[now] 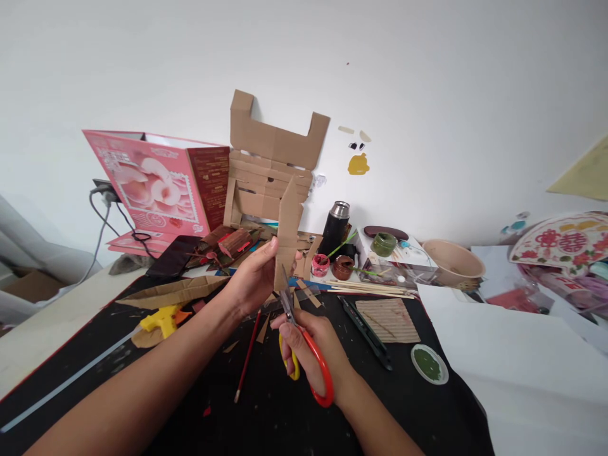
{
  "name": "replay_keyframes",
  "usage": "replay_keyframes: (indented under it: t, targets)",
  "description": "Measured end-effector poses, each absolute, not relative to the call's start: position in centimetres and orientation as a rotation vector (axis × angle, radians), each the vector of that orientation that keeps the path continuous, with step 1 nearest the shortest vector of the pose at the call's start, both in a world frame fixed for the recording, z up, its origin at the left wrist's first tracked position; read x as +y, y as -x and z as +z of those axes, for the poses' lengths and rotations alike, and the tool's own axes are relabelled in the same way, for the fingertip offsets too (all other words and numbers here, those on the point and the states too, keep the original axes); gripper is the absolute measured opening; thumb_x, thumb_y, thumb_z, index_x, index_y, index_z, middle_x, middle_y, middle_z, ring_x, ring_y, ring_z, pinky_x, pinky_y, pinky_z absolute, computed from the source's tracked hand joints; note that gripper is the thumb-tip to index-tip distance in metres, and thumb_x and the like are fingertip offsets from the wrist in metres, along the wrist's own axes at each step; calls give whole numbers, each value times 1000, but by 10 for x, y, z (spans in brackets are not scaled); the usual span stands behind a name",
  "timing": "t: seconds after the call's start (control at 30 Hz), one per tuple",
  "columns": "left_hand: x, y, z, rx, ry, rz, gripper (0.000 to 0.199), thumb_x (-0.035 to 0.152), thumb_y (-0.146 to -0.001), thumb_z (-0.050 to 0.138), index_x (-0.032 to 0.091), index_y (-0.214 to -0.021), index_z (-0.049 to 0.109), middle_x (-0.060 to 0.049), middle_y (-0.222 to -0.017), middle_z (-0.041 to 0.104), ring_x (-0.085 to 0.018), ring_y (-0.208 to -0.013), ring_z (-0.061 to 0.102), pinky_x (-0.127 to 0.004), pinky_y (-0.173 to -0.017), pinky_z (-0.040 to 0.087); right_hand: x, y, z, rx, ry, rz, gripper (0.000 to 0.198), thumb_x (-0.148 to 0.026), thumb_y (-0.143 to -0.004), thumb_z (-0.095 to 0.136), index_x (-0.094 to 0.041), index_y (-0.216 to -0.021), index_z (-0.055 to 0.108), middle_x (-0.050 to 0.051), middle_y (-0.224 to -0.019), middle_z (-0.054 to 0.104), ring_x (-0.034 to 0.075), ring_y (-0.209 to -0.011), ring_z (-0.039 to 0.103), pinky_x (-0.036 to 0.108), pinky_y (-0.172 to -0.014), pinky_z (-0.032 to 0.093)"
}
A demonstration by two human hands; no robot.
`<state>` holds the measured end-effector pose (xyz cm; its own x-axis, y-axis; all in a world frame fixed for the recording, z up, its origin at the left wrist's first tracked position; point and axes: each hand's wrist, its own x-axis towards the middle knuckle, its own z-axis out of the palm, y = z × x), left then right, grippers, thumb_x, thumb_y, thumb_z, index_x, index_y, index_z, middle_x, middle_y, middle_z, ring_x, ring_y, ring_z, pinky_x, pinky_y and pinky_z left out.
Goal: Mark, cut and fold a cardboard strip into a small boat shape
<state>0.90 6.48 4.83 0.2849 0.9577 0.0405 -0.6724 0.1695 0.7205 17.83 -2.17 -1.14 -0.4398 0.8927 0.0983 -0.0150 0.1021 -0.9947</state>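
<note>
Upright in my left hand [256, 275] is a brown cardboard strip [287, 221] with a pointed top, pinched between thumb and fingers. My right hand [316, 348] grips a pair of scissors [321, 377] with one red and one yellow handle loop. The scissor blades point up and meet the lower end of the strip; whether they bite into it I cannot tell. Small cardboard scraps [265, 329] lie on the black mat beneath my hands. A red pencil [247, 358] rests just left of the scissors.
At left lie a yellow glue gun [164, 322] and a curved cardboard piece [175, 291]. A pink box [156, 183] and cut cardboard [275, 136] stand against the wall. Behind are a black flask [335, 228] and paint jars [342, 267]. Corrugated card [389, 320] and a green paint lid [429, 364] lie right.
</note>
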Motion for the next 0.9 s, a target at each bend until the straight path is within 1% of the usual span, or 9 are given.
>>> replay_keyframes:
  t: [0.13, 0.27, 0.4, 0.47, 0.57, 0.67, 0.77, 0.9]
  targets:
    - [65, -8, 46, 484, -725, 1217, 32, 43, -92, 89, 13, -100, 82, -10, -90, 84, -20, -74, 76, -28, -71, 60, -22, -178, -8, -1593, 903, 1443, 59, -75, -104, 61, -17, -103, 73, -1, -65, 60, 14, -48, 59, 25, -47, 46]
    - [66, -8, 44, 473, -724, 1221, 34, 43, -90, 91, 13, -102, 82, -9, -90, 84, -21, -75, 76, -28, -71, 59, -22, -179, -7, -1599, 910, 1443, 58, -74, -105, 60, -17, -103, 73, -1, -65, 60, 14, -49, 60, 25, -47, 46]
    - [66, -8, 45, 477, -743, 1220, 48, 48, -79, 100, 10, -103, 82, -9, -91, 84, -20, -75, 75, -27, -70, 60, -22, -179, -7, -1611, 916, 1438, 57, -73, -105, 61, -17, -103, 71, -2, -66, 60, 12, -49, 60, 23, -48, 46]
    - [66, -8, 45, 485, -749, 1214, 50, 50, -76, 101, 11, -101, 82, -9, -90, 83, -20, -74, 75, -27, -69, 61, -21, -179, -8, -1611, 917, 1434, 58, -74, -104, 62, -17, -104, 71, -2, -66, 60, 12, -48, 60, 22, -48, 47]
    - [66, -8, 45, 487, -736, 1217, 43, 48, -81, 98, 13, -99, 81, -8, -88, 83, -20, -73, 75, -28, -69, 61, -21, -178, -9, -1604, 916, 1434, 60, -76, -103, 62, -17, -102, 70, -3, -65, 60, 12, -47, 59, 22, -47, 46]
    - [66, -8, 44, 491, -723, 1209, 39, 47, -85, 95, 13, -100, 82, -8, -89, 83, -19, -71, 74, -28, -68, 60, -21, -179, -11, -1600, 902, 1442, 58, -74, -104, 62, -17, -101, 70, -2, -66, 60, 12, -48, 59, 22, -47, 47]
    - [66, -8, 44, 495, -728, 1211, 39, 46, -85, 95, 13, -100, 82, -8, -89, 83, -18, -72, 74, -28, -69, 60, -20, -180, -13, -1605, 892, 1443, 54, -71, -105, 63, -18, -101, 70, -2, -67, 61, 12, -50, 60, 22, -48, 48]
    - [66, -8, 43, 495, -746, 1212, 41, 48, -85, 95, 12, -100, 82, -9, -94, 84, -18, -71, 73, -28, -69, 60, -20, -180, -14, -1597, 905, 1446, 54, -72, -105, 63, -18, -103, 71, -1, -67, 61, 13, -49, 60, 22, -48, 48]
